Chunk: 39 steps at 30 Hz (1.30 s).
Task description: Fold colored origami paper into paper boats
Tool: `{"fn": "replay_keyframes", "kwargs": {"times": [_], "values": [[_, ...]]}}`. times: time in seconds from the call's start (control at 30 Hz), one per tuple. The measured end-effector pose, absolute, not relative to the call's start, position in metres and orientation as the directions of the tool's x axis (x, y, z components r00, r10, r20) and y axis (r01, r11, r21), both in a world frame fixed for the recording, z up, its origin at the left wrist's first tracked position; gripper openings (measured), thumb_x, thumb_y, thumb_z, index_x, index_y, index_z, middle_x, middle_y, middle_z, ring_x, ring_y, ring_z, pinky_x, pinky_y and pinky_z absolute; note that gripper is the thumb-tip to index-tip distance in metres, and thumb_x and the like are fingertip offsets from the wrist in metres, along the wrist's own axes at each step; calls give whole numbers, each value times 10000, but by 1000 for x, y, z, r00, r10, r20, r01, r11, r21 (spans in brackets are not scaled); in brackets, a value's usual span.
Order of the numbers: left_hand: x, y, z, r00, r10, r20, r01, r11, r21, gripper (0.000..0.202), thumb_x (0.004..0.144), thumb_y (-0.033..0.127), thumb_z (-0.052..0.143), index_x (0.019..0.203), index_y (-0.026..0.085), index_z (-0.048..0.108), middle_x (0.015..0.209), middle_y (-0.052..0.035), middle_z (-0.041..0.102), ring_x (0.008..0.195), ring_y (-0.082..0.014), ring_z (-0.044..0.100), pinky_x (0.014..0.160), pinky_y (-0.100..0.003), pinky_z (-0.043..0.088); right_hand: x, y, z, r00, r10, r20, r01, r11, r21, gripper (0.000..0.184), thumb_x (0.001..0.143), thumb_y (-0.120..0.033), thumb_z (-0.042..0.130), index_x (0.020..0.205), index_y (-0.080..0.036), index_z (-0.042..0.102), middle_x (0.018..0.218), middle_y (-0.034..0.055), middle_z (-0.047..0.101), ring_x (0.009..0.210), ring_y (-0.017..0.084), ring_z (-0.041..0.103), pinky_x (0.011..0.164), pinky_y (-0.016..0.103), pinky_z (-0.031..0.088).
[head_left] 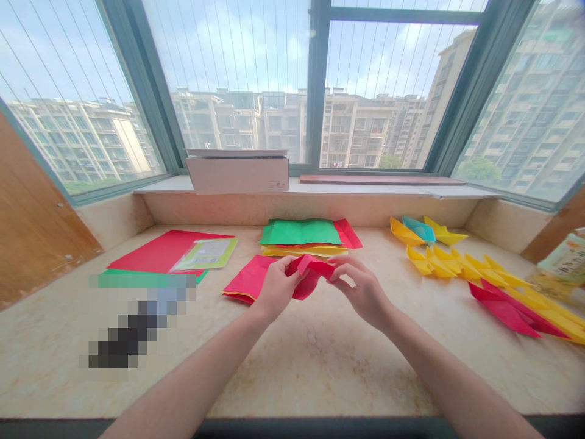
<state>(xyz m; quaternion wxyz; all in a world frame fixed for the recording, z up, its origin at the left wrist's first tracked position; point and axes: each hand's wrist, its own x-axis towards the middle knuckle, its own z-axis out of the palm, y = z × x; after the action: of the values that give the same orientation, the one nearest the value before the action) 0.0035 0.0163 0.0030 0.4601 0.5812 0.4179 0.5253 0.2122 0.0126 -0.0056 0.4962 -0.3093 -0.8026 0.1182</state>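
Between left hand (275, 290) and right hand (364, 291), pinched red paper (313, 272) is half-hidden.

Left of the red folded paper (313, 274): pixelated patch (137, 320), contents unreadable. Paper's ends covered by left hand (276, 289) and right hand (363, 291), fold shape unclear. Far right of it: green-labelled pack (567, 259), text blurred, and row of folded pieces (557, 314), both cut by frame edge. Behind it: white box (237, 172), label print too small to read
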Motion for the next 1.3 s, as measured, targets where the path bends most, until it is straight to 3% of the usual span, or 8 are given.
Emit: {"fn": "replay_keyframes", "kwargs": {"times": [0.3,0.47,0.6,0.73,0.9,1.13,1.3], "values": [[5,18,-1,82,969,234,-28,-232,972,407,768,483,744,962,127,703,914,-82,738,769,-184,659,680,-260,489,212,14,-5,-278,630,725,383,765,-518,40,926,-243,594,928,-232,633,1119,88,677,1044,234,640,887,421,533],[6,16,2,96,965,244,48,-249,967,342,769,424,748,960,142,717,902,-71,742,779,-198,665,691,-272,494,210,18,-11,-212,738,641,392,665,-636,257,901,-295,616,1153,-240,617,1065,78,708,854,209,664,757,386,567],[6,13,5,134,956,259,103,-274,956,319,782,403,734,968,145,717,918,-75,744,779,-204,668,688,-278,499,209,21,-11,-182,830,528,302,558,-773,288,860,-361,665,1115,-230,635,1091,81,701,906,216,666,729,366,574],[5,13,4,171,949,263,156,-290,944,303,813,389,697,993,146,715,899,-76,741,778,-209,670,677,-282,499,210,25,-9,-228,911,343,109,374,-921,286,849,-436,655,993,-189,640,850,49,695,743,191,681,568,298,550],[3,13,3,331,918,219,222,-302,927,315,813,361,685,1033,141,729,935,-88,746,816,-234,685,697,-299,507,210,26,-8,-188,926,328,92,350,-932,296,802,-441,705,915,-170,668,742,31,689,585,147,641,497,259,485],[0,12,8,383,904,191,216,-289,933,270,811,368,678,940,143,753,853,-63,748,743,-212,673,647,-276,483,213,18,5,-302,940,156,-37,152,-988,392,741,-481,760,961,-167,674,756,51,726,634,179,697,516,259,493],[-3,13,11,444,883,150,115,-222,968,298,816,359,683,1022,152,738,942,-83,752,808,-218,676,688,-290,493,215,19,7,-308,926,220,-19,225,-974,368,729,-457,782,948,-176,690,724,33,721,643,171,681,571,281,498]]}}
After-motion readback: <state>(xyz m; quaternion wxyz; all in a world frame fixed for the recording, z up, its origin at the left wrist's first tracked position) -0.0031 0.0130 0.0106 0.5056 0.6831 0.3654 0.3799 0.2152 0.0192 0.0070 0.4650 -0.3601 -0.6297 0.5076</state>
